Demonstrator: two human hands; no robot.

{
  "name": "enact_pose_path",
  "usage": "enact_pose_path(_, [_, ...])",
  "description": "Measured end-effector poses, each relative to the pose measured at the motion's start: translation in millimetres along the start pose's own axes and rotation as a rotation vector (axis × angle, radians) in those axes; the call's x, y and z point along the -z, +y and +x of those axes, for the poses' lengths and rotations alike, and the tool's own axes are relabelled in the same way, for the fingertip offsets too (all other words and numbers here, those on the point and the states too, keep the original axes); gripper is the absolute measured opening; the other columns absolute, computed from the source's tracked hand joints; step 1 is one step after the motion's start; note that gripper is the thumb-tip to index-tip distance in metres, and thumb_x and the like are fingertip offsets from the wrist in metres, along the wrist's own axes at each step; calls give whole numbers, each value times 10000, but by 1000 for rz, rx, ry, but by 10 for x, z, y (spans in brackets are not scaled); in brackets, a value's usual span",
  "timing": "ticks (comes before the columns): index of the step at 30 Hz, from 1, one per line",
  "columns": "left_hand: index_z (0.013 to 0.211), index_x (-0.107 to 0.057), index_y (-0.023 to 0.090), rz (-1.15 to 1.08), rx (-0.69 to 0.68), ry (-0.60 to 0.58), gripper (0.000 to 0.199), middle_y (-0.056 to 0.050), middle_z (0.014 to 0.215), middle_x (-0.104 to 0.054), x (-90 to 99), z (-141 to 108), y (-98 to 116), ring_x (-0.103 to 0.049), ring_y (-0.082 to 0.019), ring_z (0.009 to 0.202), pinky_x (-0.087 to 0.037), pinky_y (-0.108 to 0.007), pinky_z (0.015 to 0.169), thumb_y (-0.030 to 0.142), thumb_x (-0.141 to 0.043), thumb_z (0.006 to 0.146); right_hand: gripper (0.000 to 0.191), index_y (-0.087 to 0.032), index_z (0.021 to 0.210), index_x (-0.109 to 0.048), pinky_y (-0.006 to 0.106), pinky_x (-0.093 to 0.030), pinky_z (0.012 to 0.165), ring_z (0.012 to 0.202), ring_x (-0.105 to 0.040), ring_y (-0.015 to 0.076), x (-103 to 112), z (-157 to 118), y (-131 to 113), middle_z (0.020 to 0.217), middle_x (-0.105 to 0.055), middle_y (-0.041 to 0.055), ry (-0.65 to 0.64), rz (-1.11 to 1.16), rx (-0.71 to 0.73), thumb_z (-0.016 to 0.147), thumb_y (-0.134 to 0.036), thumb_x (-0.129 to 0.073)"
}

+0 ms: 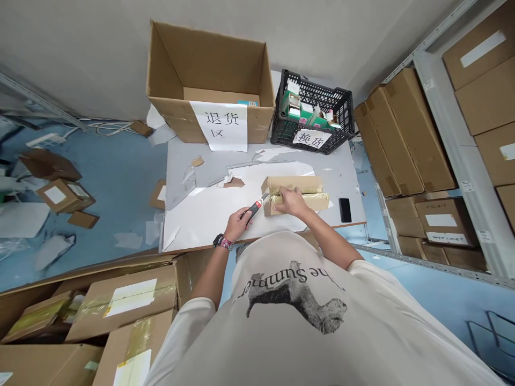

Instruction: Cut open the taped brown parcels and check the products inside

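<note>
My left hand [237, 224] is wrapped round a black and red utility knife [252, 210]. The knife's tip is at the left end of a small cardboard box [295, 185] on the table. Shiny tape runs along the box's top, and a dark gap shows along its middle seam. My right hand [292, 202] lies over the front part of the box, fingers bent at the seam and gripping it. What is inside the box is hidden.
On the table [185, 228] stand a large open carton [173, 115] and a black crate [281, 131] holding small green-and-white boxes. A phone [345, 210] lies at right. Torn wrapping [213, 174] lies behind. Shelved cartons [418, 139] stand right; a carton of parcels [120, 289] stands front left.
</note>
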State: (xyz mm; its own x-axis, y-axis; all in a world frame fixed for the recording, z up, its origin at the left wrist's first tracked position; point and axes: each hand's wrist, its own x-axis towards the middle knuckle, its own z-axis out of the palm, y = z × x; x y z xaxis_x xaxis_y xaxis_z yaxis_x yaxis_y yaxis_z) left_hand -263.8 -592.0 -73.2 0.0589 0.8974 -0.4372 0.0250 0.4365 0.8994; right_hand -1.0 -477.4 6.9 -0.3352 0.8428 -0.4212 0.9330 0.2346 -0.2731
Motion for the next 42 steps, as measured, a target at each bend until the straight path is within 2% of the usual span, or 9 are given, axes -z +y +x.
enact_pose_path(7, [1361,-803,156,72,45,-56,738,-5,761,-729,23,-3,-12,-556,-134,529,-490,-281,537,756,-688,946,420,-226,1384,-683,744,-248,1379,1514,-628,411,-88,-87,98,1614,-716,185,99,72,32,1004,-372,-788])
enact_pose_path(11, [1429,-768,142,28,46,118,747,-24,813,-750,66,33,23,-569,-141,555,-509,-285,548,736,-658,989,469,-229,1501,-671,743,-198,1421,1588,-570,400,-93,-227,157,1674,-680,174,175,134,43,1041,-310,-717])
enact_pose_path(14, [1568,-696,122,-22,2,219,763,-71,923,-793,-8,59,154,-628,-161,625,-576,-307,619,687,-563,1073,446,-215,1488,-711,646,-295,1427,1577,-581,377,-90,-335,147,1624,-713,178,278,270,71,1051,-303,-694])
enact_pose_path(18, [1760,-560,184,91,-224,124,730,-164,1327,-822,-341,66,466,-783,-242,994,-675,-384,889,598,-457,1168,450,-237,1468,-745,484,-577,1232,1314,-761,301,-182,-387,36,1443,-808,142,280,720,82,1064,-430,-704])
enact_pose_path(21, [1768,-563,230,323,-453,44,657,-180,1592,-721,-699,88,704,-724,-316,1386,-622,-477,1163,533,-499,1189,518,-248,1409,-755,450,-658,1098,1136,-817,275,-273,-350,-27,1266,-852,96,221,1066,101,1009,-576,-761])
enact_pose_path(24, [1798,-514,251,524,-561,18,645,-170,1659,-685,-1021,149,858,-661,-336,1514,-557,-525,1270,451,-545,1186,536,-247,1246,-759,449,-681,1046,1111,-816,286,-283,-317,48,1149,-854,75,258,1260,48,943,-688,-789])
enact_pose_path(32, [1708,-609,252,808,-657,-123,584,-147,1661,-698,-1573,454,930,-628,-352,1544,-474,-581,1339,322,-592,1128,559,-273,1163,-668,430,-696,928,977,-803,273,-42,-537,874,997,-809,49,521,1400,-186,924,-772,-744])
enact_pose_path(38, [1803,-467,208,1126,-532,-168,960,-252,1769,-560,-1975,733,860,-474,-487,1657,-226,-762,1411,418,-868,956,576,-275,1258,-652,353,-646,725,690,-703,199,84,-805,1576,781,-635,-56,594,1354,-341,951,-761,-669])
enact_pose_path(42, [1802,-471,193,1211,-525,-191,1004,-260,1609,-659,-2089,803,870,-607,-485,1503,-212,-744,1417,362,-909,914,577,-257,1206,-676,310,-582,640,629,-676,174,51,-899,1887,759,-635,-65,548,1321,-376,917,-756,-694])
